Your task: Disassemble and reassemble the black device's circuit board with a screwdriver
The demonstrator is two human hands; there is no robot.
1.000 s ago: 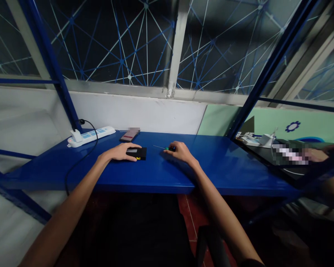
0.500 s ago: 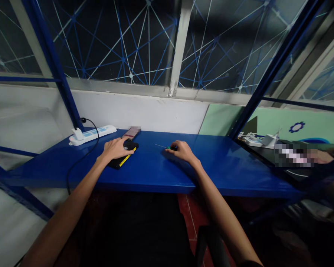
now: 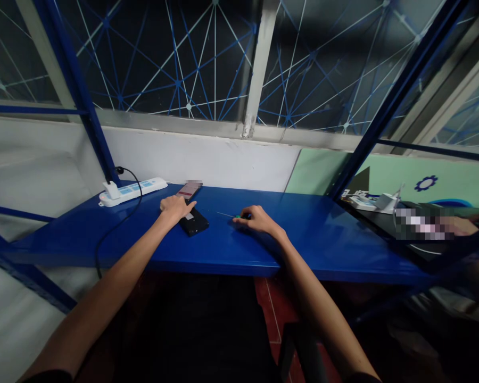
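Note:
My left hand (image 3: 175,206) rests on the far end of a flat black rectangular device (image 3: 194,222) that lies on the blue table (image 3: 303,239); the fingers curl over its edge. My right hand (image 3: 259,219) lies a short way to the right, closed round a thin screwdriver (image 3: 230,215) with a green handle. Its metal shaft points left toward the black device. A small pink and dark item (image 3: 189,188) lies just behind my left hand.
A white power strip (image 3: 131,191) with a plug and a black cable (image 3: 104,239) sits at the table's back left. On the right, past a blue frame post (image 3: 383,106), another person's hand (image 3: 463,226) works at a dark table holding small white parts (image 3: 367,201).
My left hand has turned the black device on the table and moved it back, from lying crosswise to pointing diagonally away. My right hand has hardly shifted with the screwdriver.

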